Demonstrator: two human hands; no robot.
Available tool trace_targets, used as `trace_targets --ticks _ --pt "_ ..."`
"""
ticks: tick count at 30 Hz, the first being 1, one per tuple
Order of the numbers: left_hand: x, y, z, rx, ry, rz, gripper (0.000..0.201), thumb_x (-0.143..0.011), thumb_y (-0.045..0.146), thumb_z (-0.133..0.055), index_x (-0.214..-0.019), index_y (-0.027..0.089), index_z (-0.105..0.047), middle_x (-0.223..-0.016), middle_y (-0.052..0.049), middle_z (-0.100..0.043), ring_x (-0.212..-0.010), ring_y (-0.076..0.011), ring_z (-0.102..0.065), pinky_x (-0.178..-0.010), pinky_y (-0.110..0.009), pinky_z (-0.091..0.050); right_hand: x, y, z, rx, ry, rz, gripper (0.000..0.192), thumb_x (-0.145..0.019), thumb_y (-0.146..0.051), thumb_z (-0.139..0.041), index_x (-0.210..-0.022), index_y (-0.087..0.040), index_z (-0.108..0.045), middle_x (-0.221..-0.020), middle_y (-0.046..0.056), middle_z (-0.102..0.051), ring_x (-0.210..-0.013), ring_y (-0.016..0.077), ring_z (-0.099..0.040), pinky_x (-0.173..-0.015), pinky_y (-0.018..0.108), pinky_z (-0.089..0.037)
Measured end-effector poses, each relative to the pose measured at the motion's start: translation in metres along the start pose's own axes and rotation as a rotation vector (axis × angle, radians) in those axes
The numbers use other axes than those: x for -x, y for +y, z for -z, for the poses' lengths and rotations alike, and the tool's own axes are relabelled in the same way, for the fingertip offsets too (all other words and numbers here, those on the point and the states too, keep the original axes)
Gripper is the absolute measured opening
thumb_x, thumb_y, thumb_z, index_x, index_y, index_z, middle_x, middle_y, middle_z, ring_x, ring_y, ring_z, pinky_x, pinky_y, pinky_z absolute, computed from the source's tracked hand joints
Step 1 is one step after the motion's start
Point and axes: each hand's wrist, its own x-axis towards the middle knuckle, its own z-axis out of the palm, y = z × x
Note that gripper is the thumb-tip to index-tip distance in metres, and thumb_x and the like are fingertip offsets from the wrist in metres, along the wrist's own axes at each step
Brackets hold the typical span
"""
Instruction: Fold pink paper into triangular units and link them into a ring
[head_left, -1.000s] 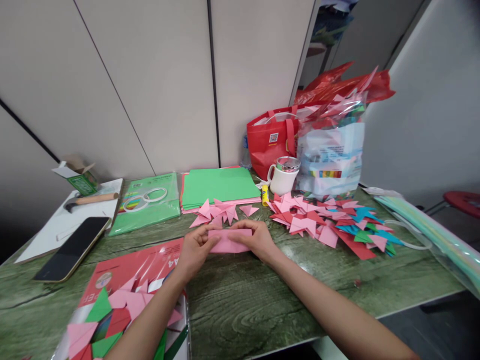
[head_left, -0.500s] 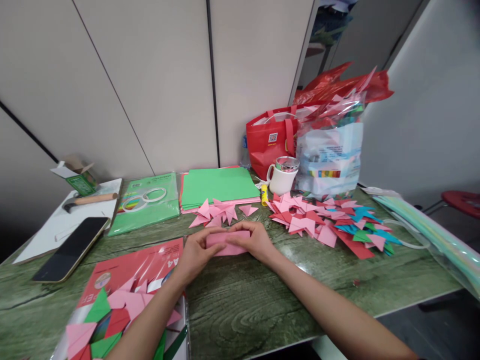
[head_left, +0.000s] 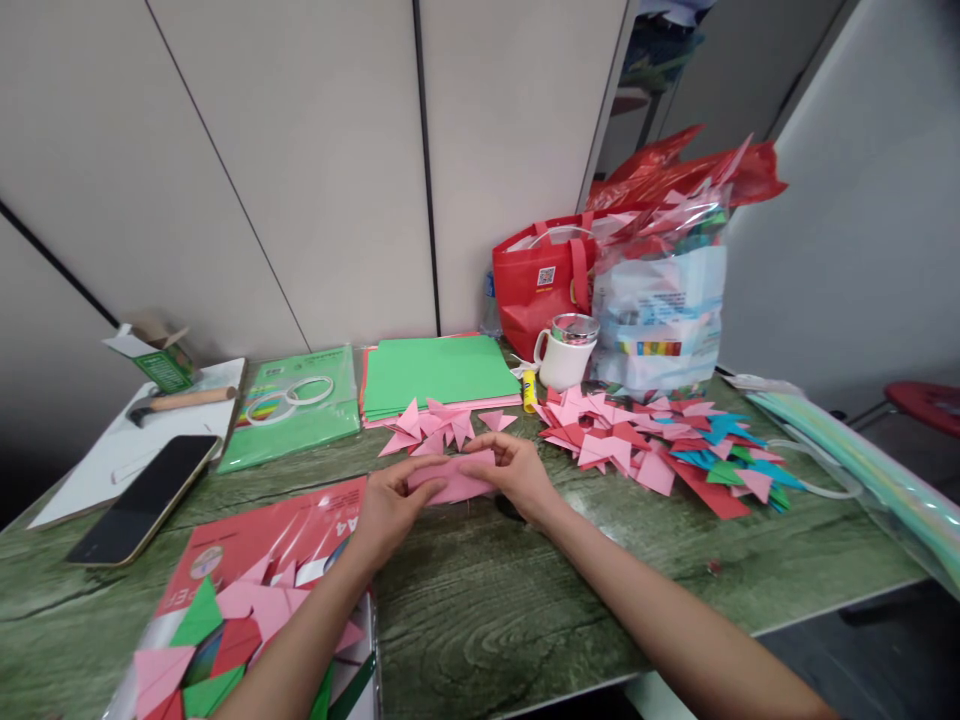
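A folded pink paper strip (head_left: 454,480) is held between both my hands just above the green wood-grain table (head_left: 480,600). My left hand (head_left: 386,505) grips its left end, and my right hand (head_left: 514,475) pinches its right end with fingers curled over the top edge. Just behind lies a small heap of folded pink triangles (head_left: 439,425). To the right spreads a larger pile of folded pink, red, blue and green pieces (head_left: 660,450).
A stack of green sheets (head_left: 435,370) lies at the back, a white mug (head_left: 566,350) and red bag (head_left: 540,275) beside it. A phone (head_left: 142,495), a hammer (head_left: 180,400) and tape rings (head_left: 289,395) lie left. A red paper pack (head_left: 247,560) with folded pieces sits near left.
The pink strip has lifted slightly off the table and tilted. My right hand's fingers have shifted up over its right end; the left hand stays on the left end.
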Motion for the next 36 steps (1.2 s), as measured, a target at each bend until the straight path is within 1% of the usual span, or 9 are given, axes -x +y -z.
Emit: trace_targets --ticks 5,9,13,18,24,27,31,33,36 --pt "0.0001 0.0011 0.0000 0.019 0.010 0.001 0.022 -0.063 0.021 -0.067 -0.085 0.022 -0.071 -0.086 -0.002 -0.072 -0.081 -0.0209 -0.063 -0.074 -0.029 -0.047 -0.0012 0.0024 0.0003 -0.027 0.030 -0.010 0.030 -0.047 -0.030 -0.077 -0.070 -0.016 -0.062 -0.060 -0.002 -0.059 -0.053 0.0090 -0.048 -0.050 0.021 -0.040" --pt "-0.0001 0.0017 -0.0001 0.011 0.009 0.000 0.022 -0.063 0.022 -0.068 -0.085 0.022 -0.071 -0.086 -0.002 -0.072 -0.080 -0.0208 -0.064 -0.074 -0.029 -0.048 -0.0023 0.0041 0.0011 -0.016 0.031 0.001 0.031 -0.047 -0.032 -0.077 -0.070 -0.016 -0.062 -0.060 -0.002 -0.058 -0.054 0.0096 -0.049 -0.050 0.021 -0.040" --pt "-0.0007 0.0014 -0.0002 0.011 0.019 -0.007 0.023 -0.064 0.023 -0.067 -0.087 0.021 -0.071 -0.088 -0.003 -0.071 -0.084 -0.0209 -0.063 -0.076 -0.029 -0.048 -0.0026 0.0020 0.0008 -0.045 0.024 -0.011 0.030 -0.051 -0.033 -0.075 -0.072 -0.016 -0.062 -0.061 -0.002 -0.058 -0.054 0.0091 -0.049 -0.052 0.021 -0.040" --pt "-0.0007 0.0017 -0.0003 0.036 0.031 0.006 0.024 -0.064 0.023 -0.067 -0.087 0.020 -0.070 -0.090 -0.004 -0.071 -0.083 -0.0212 -0.063 -0.073 -0.029 -0.049 -0.0029 -0.0003 0.0007 -0.037 0.065 0.002 0.032 -0.051 -0.035 -0.076 -0.072 -0.016 -0.062 -0.054 -0.004 -0.051 -0.051 0.0077 -0.045 -0.050 0.021 -0.039" --pt "-0.0009 0.0011 -0.0004 0.015 0.025 0.008 0.025 -0.063 0.023 -0.067 -0.088 0.021 -0.070 -0.091 -0.003 -0.071 -0.087 -0.0212 -0.063 -0.078 -0.031 -0.048 -0.0034 0.0020 0.0016 -0.016 0.074 0.025 0.032 -0.051 -0.036 -0.076 -0.072 -0.016 -0.061 -0.050 -0.006 -0.044 -0.048 0.0068 -0.040 -0.046 0.020 -0.035" --pt "-0.0012 -0.0008 -0.0003 0.009 0.019 -0.002 0.024 -0.064 0.023 -0.067 -0.088 0.021 -0.070 -0.091 -0.003 -0.071 -0.088 -0.0209 -0.063 -0.079 -0.030 -0.047 -0.0026 0.0013 0.0021 0.016 0.047 0.059 0.029 -0.055 -0.034 -0.074 -0.073 -0.017 -0.061 -0.056 -0.004 -0.051 -0.051 0.0085 -0.045 -0.049 0.021 -0.038" --pt "-0.0015 -0.0013 -0.0006 0.003 -0.012 0.011 0.023 -0.064 0.023 -0.067 -0.087 0.021 -0.070 -0.089 -0.003 -0.071 -0.085 -0.0212 -0.063 -0.078 -0.030 -0.047 -0.0007 -0.0027 0.0025 0.072 -0.042 0.124 0.019 -0.062 -0.030 -0.070 -0.073 -0.017 -0.062 -0.075 0.002 -0.063 -0.068 0.0132 -0.057 -0.063 0.025 -0.044" --pt "-0.0014 -0.0008 -0.0013 0.011 -0.047 0.021 0.023 -0.063 0.022 -0.067 -0.086 0.021 -0.070 -0.088 -0.003 -0.071 -0.084 -0.0209 -0.063 -0.078 -0.030 -0.047 -0.0002 -0.0042 0.0026 0.080 -0.077 0.119 0.018 -0.063 -0.027 -0.069 -0.076 -0.017 -0.063 -0.076 0.002 -0.065 -0.072 0.0147 -0.059 -0.067 0.026 -0.045" --pt "-0.0007 -0.0010 -0.0026 0.022 -0.118 0.015 0.022 -0.065 0.019 -0.066 -0.086 0.021 -0.070 -0.090 -0.002 -0.071 -0.085 -0.0197 -0.063 -0.081 -0.029 -0.046 -0.0002 -0.0036 0.0028 0.116 -0.113 0.085 0.024 -0.063 -0.025 -0.069 -0.085 -0.017 -0.064 -0.074 0.002 -0.066 -0.070 0.0153 -0.061 -0.068 0.028 -0.046"
